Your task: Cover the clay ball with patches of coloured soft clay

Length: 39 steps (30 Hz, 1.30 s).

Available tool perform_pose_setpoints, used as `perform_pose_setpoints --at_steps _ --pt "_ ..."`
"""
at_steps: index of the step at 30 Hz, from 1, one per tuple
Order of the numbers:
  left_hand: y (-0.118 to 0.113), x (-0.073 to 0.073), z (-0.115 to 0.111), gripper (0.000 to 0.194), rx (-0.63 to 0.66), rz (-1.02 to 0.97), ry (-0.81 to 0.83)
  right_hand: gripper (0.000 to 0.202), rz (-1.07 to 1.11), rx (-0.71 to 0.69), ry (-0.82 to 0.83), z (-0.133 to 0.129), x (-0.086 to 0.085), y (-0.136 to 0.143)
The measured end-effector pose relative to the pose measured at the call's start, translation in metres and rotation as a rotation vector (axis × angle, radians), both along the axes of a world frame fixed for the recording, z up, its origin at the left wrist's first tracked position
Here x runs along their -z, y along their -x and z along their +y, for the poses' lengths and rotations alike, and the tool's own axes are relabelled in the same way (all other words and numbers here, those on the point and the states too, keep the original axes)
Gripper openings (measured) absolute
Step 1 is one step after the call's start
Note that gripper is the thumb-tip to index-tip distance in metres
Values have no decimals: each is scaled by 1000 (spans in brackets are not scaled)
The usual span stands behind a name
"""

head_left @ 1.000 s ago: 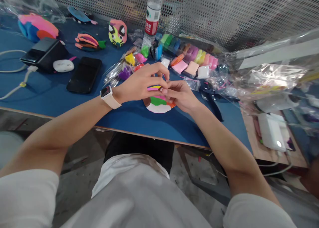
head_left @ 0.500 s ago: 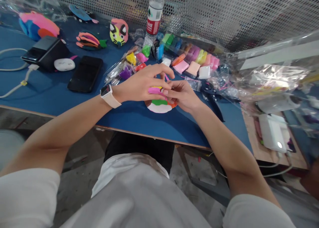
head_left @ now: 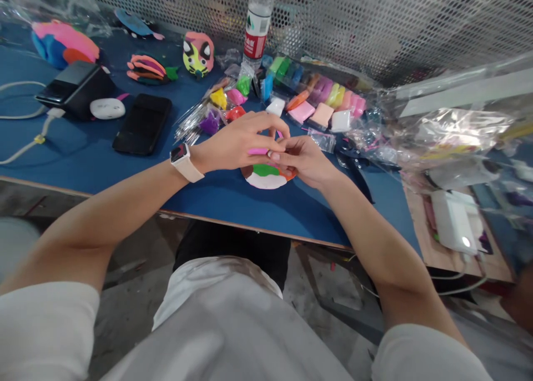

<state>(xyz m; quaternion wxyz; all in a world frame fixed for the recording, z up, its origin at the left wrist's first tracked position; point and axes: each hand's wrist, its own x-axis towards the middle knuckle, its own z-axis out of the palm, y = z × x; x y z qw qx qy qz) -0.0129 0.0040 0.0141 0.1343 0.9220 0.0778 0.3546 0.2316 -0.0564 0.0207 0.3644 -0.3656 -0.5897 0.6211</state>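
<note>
My left hand (head_left: pixel 239 142) is over the blue table with its fingers curled, pinching a piece of pink modelling clay (head_left: pixel 258 151). My right hand (head_left: pixel 310 160) meets it from the right, thumb and fingers closed at the end of the same pink clay. The fingertips of both hands overlap, so part of the clay is hidden. Just beneath them lies a round clay piece (head_left: pixel 268 180) in white, green, orange and brown, its far side covered by the hands.
Behind the hands are colourful clay blocks (head_left: pixel 302 111), bagged clay with tools (head_left: pixel 210 121) and a water bottle (head_left: pixel 256 31). Leftward lie a black phone (head_left: pixel 142 124), a white mouse (head_left: pixel 107 109) and finished clay figures (head_left: pixel 199 54). Clear plastic packaging (head_left: pixel 462 131) and a white power bank (head_left: pixel 453 225) are at right.
The fingers have shifted slightly around the pink clay, which now shows as a thinner strip. A yellow bit seen earlier between the hands is now hidden. The round piece stays put.
</note>
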Motion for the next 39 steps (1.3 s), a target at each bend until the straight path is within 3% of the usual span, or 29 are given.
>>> perform_pose_setpoints --at_steps 8,13,17,23,29,39 --pt "-1 -1 -7 49 -56 -41 38 53 36 45 -22 1 -1 3" --pt "-1 1 1 31 46 -107 -5 51 31 60 -19 2 0 2" --pt "-1 7 10 26 26 -72 34 51 24 34 -7 1 2 3" --pt "-1 -1 -3 50 -13 -4 163 50 23 24 -32 2 2 1" --pt "0 -5 -9 60 -153 -39 197 45 77 -13 -40 2 3 0" --pt "-6 -7 -17 66 -185 -165 166 44 100 44 -79 1 3 3"
